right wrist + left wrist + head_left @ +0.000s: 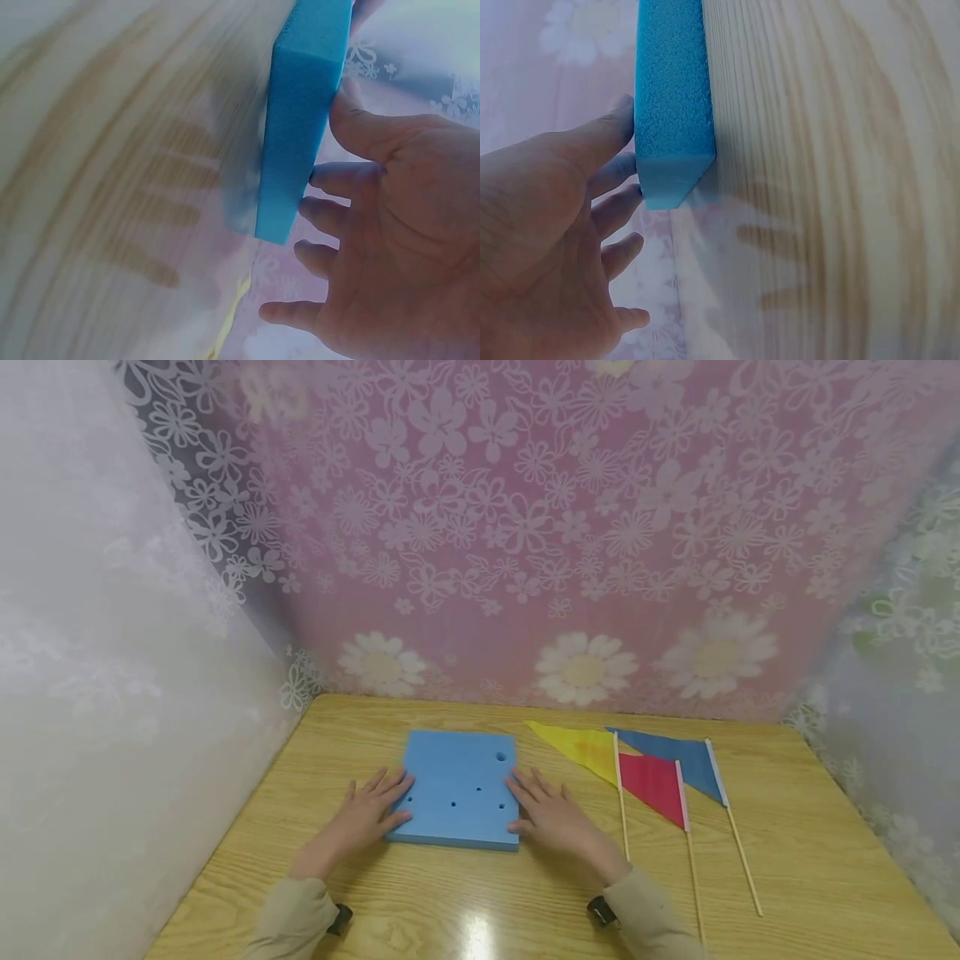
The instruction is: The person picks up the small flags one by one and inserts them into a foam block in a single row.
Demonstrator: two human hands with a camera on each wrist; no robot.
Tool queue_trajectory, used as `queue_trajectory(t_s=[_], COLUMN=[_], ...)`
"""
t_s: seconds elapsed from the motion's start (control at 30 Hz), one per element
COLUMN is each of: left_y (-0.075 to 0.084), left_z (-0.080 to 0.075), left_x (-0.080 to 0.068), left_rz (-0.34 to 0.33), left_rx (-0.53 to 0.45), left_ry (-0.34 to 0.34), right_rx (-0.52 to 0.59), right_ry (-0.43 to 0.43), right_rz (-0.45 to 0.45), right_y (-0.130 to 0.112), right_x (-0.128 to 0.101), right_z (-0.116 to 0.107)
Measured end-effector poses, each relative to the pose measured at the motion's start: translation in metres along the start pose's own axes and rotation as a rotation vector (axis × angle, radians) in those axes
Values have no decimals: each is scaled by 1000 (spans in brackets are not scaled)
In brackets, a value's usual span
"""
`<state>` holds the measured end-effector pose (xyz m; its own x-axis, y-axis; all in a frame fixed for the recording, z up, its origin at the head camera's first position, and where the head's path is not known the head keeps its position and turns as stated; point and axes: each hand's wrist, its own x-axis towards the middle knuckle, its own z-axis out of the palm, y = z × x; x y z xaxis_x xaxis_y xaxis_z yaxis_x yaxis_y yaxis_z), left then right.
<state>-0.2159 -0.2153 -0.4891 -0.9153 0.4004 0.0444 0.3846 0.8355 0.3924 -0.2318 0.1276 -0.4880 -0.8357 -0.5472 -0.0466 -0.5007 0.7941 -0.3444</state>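
A blue foam block (459,789) with several small holes lies flat on the wooden table (480,893). My left hand (369,814) lies at the block's left edge, fingers straight, fingertips touching its top and side. My right hand (546,814) lies the same way at the right edge. The left wrist view shows the left hand (555,247) with fingers spread against the foam block (671,97). The right wrist view shows the right hand (382,225) with straight fingers against the foam block (300,127). Neither hand grips it.
Three small flags on thin sticks lie on the table right of the block: yellow (581,747), red (654,785) and blue (678,758). Floral curtains (525,527) close off the back and both sides.
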Motion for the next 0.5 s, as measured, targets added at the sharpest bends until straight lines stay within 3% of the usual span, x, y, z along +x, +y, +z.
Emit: queue_trajectory(t_s=[0.5], left_y=[33], left_z=[18], left_x=[16], left_rz=[79], left_rx=[-25], left_ry=[-39], right_rx=[55], right_ry=[72], right_rz=[-32], right_y=[37], right_x=[-39], right_z=[-7])
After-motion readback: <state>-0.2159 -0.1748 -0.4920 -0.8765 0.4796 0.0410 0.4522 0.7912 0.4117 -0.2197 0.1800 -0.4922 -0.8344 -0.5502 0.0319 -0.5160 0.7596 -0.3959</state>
